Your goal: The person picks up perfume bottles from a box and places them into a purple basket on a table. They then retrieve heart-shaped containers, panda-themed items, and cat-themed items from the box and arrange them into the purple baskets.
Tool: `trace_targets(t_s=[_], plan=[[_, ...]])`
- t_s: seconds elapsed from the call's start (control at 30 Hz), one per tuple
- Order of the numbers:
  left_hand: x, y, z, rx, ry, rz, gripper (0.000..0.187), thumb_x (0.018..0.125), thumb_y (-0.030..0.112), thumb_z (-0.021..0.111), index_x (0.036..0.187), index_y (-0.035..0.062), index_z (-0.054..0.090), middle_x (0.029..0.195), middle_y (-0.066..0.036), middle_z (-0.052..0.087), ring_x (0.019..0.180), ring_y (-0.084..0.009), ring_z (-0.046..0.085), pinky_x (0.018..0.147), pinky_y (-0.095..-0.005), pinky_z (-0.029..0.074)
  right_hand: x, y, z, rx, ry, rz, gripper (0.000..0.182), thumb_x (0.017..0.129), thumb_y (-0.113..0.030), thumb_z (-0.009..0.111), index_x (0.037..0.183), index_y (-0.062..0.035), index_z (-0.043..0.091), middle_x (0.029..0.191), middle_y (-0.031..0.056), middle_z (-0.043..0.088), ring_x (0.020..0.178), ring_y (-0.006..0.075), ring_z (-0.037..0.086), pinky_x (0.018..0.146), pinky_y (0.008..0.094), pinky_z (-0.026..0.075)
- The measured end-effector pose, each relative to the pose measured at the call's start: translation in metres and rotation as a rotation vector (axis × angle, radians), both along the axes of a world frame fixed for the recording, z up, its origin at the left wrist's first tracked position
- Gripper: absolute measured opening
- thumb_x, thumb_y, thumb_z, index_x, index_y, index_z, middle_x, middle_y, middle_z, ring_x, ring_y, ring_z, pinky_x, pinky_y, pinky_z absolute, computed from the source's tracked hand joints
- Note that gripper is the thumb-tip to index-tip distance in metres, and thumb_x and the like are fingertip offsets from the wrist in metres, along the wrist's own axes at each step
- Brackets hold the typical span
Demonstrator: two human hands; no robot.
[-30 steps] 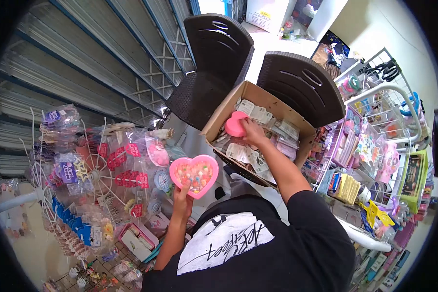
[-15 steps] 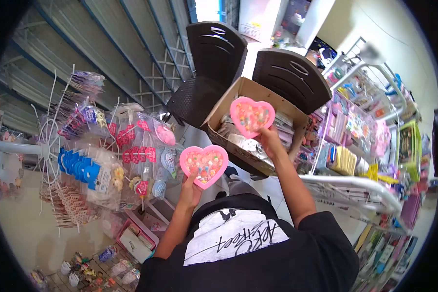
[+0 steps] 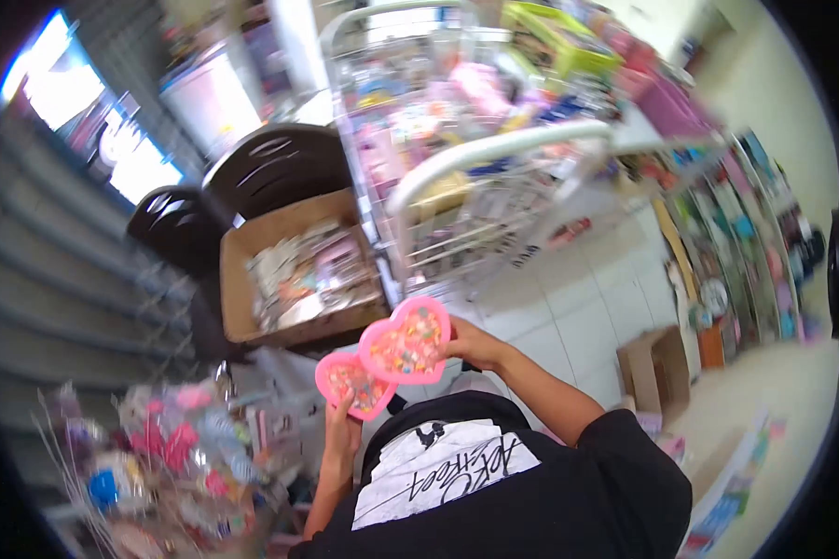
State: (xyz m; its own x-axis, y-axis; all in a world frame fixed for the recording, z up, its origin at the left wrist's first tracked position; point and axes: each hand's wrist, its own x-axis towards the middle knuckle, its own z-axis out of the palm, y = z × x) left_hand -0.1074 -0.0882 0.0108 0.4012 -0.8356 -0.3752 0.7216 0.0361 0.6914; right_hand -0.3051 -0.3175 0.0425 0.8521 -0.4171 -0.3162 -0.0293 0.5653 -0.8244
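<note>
My left hand (image 3: 343, 424) grips a pink heart-shaped box (image 3: 356, 387) by its lower edge. Small multicoloured pieces show through its clear face. A second pink heart-shaped box (image 3: 406, 341) with similar pieces is held at its right edge by my right hand (image 3: 471, 345). This second box partly overlaps the first one, in front of my body. Just beyond them stands an open cardboard box (image 3: 238, 289) filled with packaged goods, which are too blurred to name.
Dark plastic chairs (image 3: 280, 168) stand behind the cardboard box. A white wire rack (image 3: 494, 149) full of goods is ahead, and a display of hanging packets (image 3: 177, 447) is at lower left. Another cardboard box (image 3: 654, 373) sits on the tiled floor (image 3: 559, 289) to the right.
My view has swung to the right. The two heart-shaped boxes have come together from apart, and my right hand has drawn back from over the cardboard box.
</note>
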Motion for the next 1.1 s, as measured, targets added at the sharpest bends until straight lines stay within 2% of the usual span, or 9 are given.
trace_targets(t_s=[0.2, 0.27, 0.4, 0.53, 0.67, 0.7, 0.83, 0.97, 1.1], plan=[[-0.101, -0.106, -0.009, -0.007, 0.019, -0.393, 0.05, 0.1, 0.022, 0.056, 0.142, 0.0018, 0.038, 0.14, -0.013, 0.051, 0.128, -0.0258, 0.053, 0.107, -0.0445, 0.045, -0.167, -0.018, -0.01, 0.037, 0.086, -0.17, 0.068, 0.084, -0.013, 0.073, 0.144, -0.0075, 0.043, 0.126, 0.007, 0.063, 0.109, 0.0159, 0.064, 0.09, 0.0329, 0.054], [-0.142, -0.148, -0.017, 0.066, 0.071, -0.507, 0.045, 0.099, 0.019, 0.057, 0.138, 0.0024, 0.043, 0.135, -0.012, 0.055, 0.121, -0.0236, 0.058, 0.102, -0.0404, 0.049, -0.22, -0.027, -0.011, 0.108, 0.058, -0.323, 0.067, 0.085, -0.014, 0.074, 0.144, -0.0084, 0.043, 0.126, 0.006, 0.062, 0.11, 0.015, 0.063, 0.09, 0.0324, 0.054], [-0.233, -0.225, -0.026, 0.088, 0.109, -0.571, 0.048, 0.101, 0.022, 0.054, 0.141, 0.0009, 0.039, 0.136, -0.015, 0.055, 0.123, -0.0262, 0.058, 0.106, -0.0437, 0.047, -0.316, -0.054, 0.002, 0.156, 0.137, -0.558, 0.068, 0.085, -0.015, 0.075, 0.144, -0.0083, 0.042, 0.124, 0.0055, 0.063, 0.109, 0.0152, 0.063, 0.092, 0.0333, 0.053], [-0.304, -0.281, -0.026, 0.1, 0.145, -0.663, 0.048, 0.1, 0.021, 0.055, 0.141, 0.0018, 0.039, 0.138, -0.015, 0.054, 0.125, -0.027, 0.056, 0.106, -0.044, 0.047, -0.394, -0.094, -0.026, 0.194, 0.056, -0.708, 0.062, 0.084, -0.016, 0.076, 0.138, -0.0076, 0.046, 0.12, 0.0053, 0.064, 0.105, 0.0172, 0.065, 0.089, 0.0357, 0.055], [-0.338, -0.312, -0.035, 0.182, 0.155, -0.626, 0.047, 0.099, 0.019, 0.056, 0.14, 0.0011, 0.042, 0.135, -0.015, 0.057, 0.12, -0.0268, 0.06, 0.102, -0.0429, 0.051, -0.435, -0.157, -0.024, 0.062, 0.122, -0.9, 0.057, 0.083, -0.02, 0.077, 0.13, -0.0048, 0.048, 0.115, 0.0091, 0.066, 0.097, 0.0187, 0.068, 0.083, 0.0363, 0.057], [-0.343, -0.32, -0.038, 0.185, 0.155, -0.619, 0.047, 0.099, 0.019, 0.056, 0.14, 0.0011, 0.042, 0.135, -0.015, 0.057, 0.12, -0.0268, 0.06, 0.102, -0.0429, 0.051, -0.443, -0.176, -0.033, 0.057, 0.117, -0.955, 0.055, 0.084, -0.02, 0.077, 0.126, -0.0045, 0.047, 0.108, 0.0096, 0.067, 0.088, 0.0167, 0.068, 0.077, 0.0331, 0.057], [-0.357, -0.359, -0.046, 0.239, 0.1, -0.639, 0.046, 0.099, 0.02, 0.058, 0.138, 0.0012, 0.043, 0.131, -0.014, 0.059, 0.115, -0.025, 0.063, 0.096, -0.0402, 0.055, -0.468, -0.255, -0.05, 0.078, 0.184, -1.035, 0.05, 0.086, -0.023, 0.075, 0.125, -0.0055, 0.049, 0.092, 0.0054, 0.065, 0.078, 0.0146, 0.065, 0.069, 0.0303, 0.053], [-0.368, -0.412, -0.046, 0.268, 0.032, -0.683, 0.046, 0.097, 0.018, 0.06, 0.136, 0.0008, 0.044, 0.127, -0.013, 0.061, 0.113, -0.023, 0.064, 0.094, -0.0373, 0.056, -0.473, -0.319, -0.057, 0.13, 0.099, -1.026, 0.043, 0.091, -0.029, 0.067, 0.124, -0.0083, 0.049, 0.095, 0.0046, 0.065, 0.081, 0.0162, 0.066, 0.072, 0.0314, 0.053], [-0.377, -0.461, -0.037, 0.295, -0.045, -0.758, 0.048, 0.096, 0.015, 0.062, 0.138, 0.0034, 0.042, 0.125, -0.011, 0.06, 0.108, -0.0199, 0.066, 0.091, -0.0339, 0.057, -0.475, -0.386, -0.094, 0.169, 0.16, -0.992, 0.041, 0.091, -0.026, 0.066, 0.124, -0.0081, 0.049, 0.096, 0.0053, 0.065, 0.082, 0.0163, 0.066, 0.072, 0.0315, 0.054]])
